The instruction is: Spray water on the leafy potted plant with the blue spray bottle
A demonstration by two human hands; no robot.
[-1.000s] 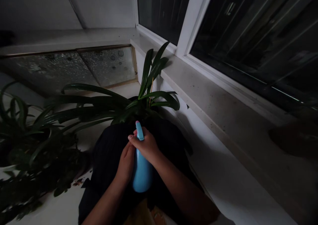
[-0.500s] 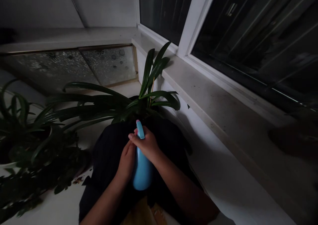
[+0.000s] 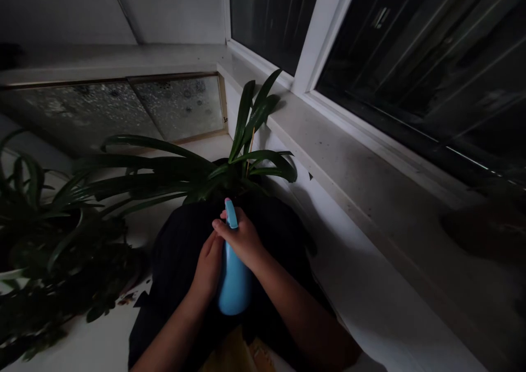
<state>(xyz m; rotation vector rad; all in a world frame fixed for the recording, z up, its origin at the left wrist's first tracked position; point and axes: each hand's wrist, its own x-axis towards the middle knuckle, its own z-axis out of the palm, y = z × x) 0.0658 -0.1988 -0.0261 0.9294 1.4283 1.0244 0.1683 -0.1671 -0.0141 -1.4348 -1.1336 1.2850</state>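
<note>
**Blue spray bottle held in both hands before a potted plant**

Blue plastic catches what little light there is: the spray bottle (image 3: 234, 276) sits low in the middle of the view, upright with its nozzle tilted away from the person, above a dark lap or garment. The right hand (image 3: 242, 240) wraps the neck and head of the bottle, its grip closed around the trigger area with a finger curled over the front, which looks like the hold one uses to squeeze a sprayer. The left hand (image 3: 208, 270) lies along the bottle's side, fingers pressed flat against the body, seemingly to steady it while the other hand works the top.

The nozzle points toward the long-leaved plant (image 3: 213, 169) just beyond the hands, whose strap-like leaves fan out to the left and rise toward the window. Its pot is hidden in shadow behind the hands. A second, bushier plant (image 3: 53, 240) stands well apart at the left edge on the pale floor (image 3: 94, 344).

To the right runs a wide stone windowsill (image 3: 370, 180) under a white-framed window (image 3: 316, 38) with dark panes. A patterned frosted glass panel (image 3: 181, 106) lines the far wall.
</note>
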